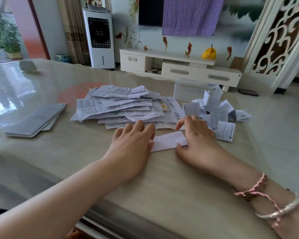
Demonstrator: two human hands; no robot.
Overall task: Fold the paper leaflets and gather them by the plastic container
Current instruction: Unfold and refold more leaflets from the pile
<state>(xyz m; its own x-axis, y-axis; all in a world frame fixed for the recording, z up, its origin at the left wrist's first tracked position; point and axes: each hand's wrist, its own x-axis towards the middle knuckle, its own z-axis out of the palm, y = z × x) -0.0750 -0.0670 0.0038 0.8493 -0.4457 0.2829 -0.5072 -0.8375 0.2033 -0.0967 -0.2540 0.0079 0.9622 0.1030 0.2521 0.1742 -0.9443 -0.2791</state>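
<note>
A folded white leaflet (pixel 167 141) lies flat on the table between my hands. My left hand (pixel 133 144) presses its left end with fingers lying flat. My right hand (pixel 195 137) rests on its right end, the thumb under the strip's near corner and the fingers spread over it. Behind the hands sits a big heap of unfolded printed leaflets (pixel 121 106). To the right lies a pile of folded leaflets (pixel 217 114), in front of a clear plastic container (pixel 192 89).
A stack of grey booklets (pixel 38 119) lies at the left of the table (pixel 145 178). A small grey object (pixel 28 66) sits at the far left corner. Beyond the table stand a TV cabinet (pixel 179 66) and a white air cooler (pixel 100 38).
</note>
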